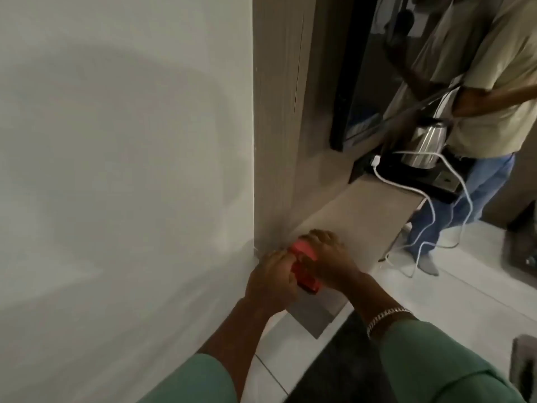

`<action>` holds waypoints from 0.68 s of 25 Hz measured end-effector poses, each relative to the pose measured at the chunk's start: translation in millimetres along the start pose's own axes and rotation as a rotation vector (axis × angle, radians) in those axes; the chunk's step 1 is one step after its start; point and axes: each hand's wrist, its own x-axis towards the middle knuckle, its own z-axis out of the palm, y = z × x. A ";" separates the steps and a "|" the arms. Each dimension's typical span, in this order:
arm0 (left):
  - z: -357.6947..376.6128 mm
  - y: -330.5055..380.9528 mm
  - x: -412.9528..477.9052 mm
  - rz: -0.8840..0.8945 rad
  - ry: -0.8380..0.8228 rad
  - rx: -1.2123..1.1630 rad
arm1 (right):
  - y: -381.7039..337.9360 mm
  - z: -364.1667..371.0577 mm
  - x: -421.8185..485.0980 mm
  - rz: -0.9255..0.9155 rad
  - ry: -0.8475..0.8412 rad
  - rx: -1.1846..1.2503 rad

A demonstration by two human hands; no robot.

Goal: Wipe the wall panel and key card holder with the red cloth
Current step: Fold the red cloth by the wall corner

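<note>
The red cloth (302,254) is bunched between both my hands, low at the near end of a beige counter (369,205). My left hand (270,279) grips its lower part beside the edge of the white wall (122,170). My right hand (328,254) closes over its top. A grey-brown wood wall panel (276,112) rises just behind the cloth. No key card holder shows in this view.
Another person (488,91) in a beige shirt and jeans stands at the far end of the counter by a steel kettle (421,146) on a black tray. A white cable (436,205) hangs to the tiled floor. A dark mat (343,362) lies below my arms.
</note>
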 end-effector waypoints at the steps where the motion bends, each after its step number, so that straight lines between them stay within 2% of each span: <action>1: 14.6 -4.5 3.4 -0.054 0.005 -0.041 | 5.5 13.1 5.6 0.021 -0.039 0.011; 3: 35.5 -7.8 7.9 -0.161 0.112 -0.173 | 15.7 35.7 11.3 0.010 -0.056 -0.020; 7: 64.3 -0.4 14.8 -0.529 0.360 -0.571 | 24.8 63.6 1.6 -0.008 0.019 -0.039; 9: 67.4 2.9 16.0 -0.772 0.384 -0.915 | 20.5 66.1 -9.7 -0.010 0.026 -0.048; 11: 69.5 0.9 9.7 -0.958 0.313 -1.244 | 14.1 70.2 -28.6 -0.035 0.029 -0.015; 14: 57.8 -4.6 -11.7 -0.955 0.215 -1.210 | -4.4 70.7 -58.2 -0.094 0.000 0.038; 17: 14.2 -8.5 -39.3 -0.790 0.139 -1.137 | -44.7 53.8 -77.0 -0.209 0.032 0.036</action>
